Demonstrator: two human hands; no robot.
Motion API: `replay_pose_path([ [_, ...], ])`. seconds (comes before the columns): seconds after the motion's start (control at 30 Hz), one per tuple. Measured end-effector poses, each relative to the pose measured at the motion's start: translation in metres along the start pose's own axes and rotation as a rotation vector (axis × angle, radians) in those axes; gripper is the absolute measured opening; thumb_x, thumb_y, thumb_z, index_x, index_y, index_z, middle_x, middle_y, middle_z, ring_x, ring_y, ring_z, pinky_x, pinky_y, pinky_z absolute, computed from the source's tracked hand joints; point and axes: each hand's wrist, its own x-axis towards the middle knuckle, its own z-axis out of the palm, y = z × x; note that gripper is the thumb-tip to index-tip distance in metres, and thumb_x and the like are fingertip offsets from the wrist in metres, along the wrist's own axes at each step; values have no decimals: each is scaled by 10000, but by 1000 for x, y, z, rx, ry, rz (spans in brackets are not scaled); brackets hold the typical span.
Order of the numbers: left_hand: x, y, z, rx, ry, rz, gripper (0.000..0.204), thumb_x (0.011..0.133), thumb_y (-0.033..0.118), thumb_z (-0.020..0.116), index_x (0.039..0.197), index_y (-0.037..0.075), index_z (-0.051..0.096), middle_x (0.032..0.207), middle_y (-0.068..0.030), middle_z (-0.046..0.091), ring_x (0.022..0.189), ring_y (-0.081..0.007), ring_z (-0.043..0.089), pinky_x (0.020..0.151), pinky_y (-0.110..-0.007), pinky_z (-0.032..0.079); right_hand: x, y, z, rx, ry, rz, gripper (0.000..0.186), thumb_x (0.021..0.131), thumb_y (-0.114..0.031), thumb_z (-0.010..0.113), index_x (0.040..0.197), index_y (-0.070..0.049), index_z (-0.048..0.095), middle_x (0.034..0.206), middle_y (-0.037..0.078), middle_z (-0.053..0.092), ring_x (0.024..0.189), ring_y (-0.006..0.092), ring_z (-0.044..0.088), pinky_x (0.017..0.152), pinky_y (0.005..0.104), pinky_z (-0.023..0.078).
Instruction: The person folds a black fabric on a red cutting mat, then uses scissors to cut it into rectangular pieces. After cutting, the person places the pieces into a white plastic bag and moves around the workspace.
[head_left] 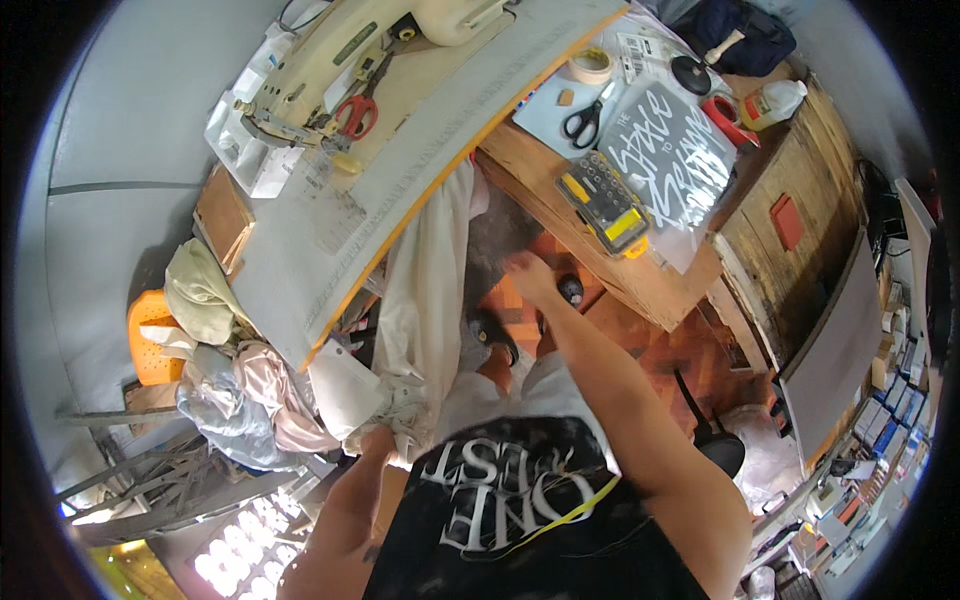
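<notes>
Closest to me, at six o'clock, I see the black shirt [530, 520] with a yellow tape measure [570, 505] draped across it. My left hand [375, 440], at about seven o'clock, is buried in the lower end of the white cloth [425, 300] and seems to clutch a fold of it, though the fingers are hidden, so I cannot tell how tightly they close. The cloth hangs from the edge of the sewing table [400, 190] down toward my lap. My right hand [525, 272] reaches out near the centre, at the cloth's right edge below the wooden workbench [610, 265]; its fingers are blurred, and I cannot tell whether they pinch anything.

At nine o'clock a heap of pale fabric [235, 385] lies beside an orange stool [150, 335].

Further out, at one o'clock, the workbench carries an open yellow and black case [605, 200] whose slots hold rows of small bits. Past it lie black scissors [583, 122], a roll of tape [592, 65] and a plastic jug [772, 102]; its contents are unclear. At eleven o'clock the sewing machine [350, 50] stands with red scissors [355, 113] beside it.
</notes>
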Motion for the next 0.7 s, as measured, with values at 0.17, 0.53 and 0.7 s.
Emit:
replay_pose_path([
  [0.17,27,22,-58,28,209,153,256,832,116,638,1077,103,715,1033,-204,737,1012,-376,717,849,-496,577,132,-109,92,0,751,-175,822,822,-435,787,1441,0,466,1291,221,641,1217,381,608,1082,431,446],
  [0.53,167,161,-181,-445,713,471,218,818,96,605,1032,59,607,948,-270,693,953,-481,662,798,-569,522,198,-59,71,-44,569,-189,256,877,-234,634,1007,-18,674,952,293,693,962,457,676,878,520,528],
  [0.7,262,210,-169,-433,786,576,353,798,89,631,1150,69,612,973,-261,699,969,-473,668,832,-549,533,208,-46,92,165,496,-422,180,835,-97,647,979,11,641,826,250,667,784,343,677,785,435,527],
])
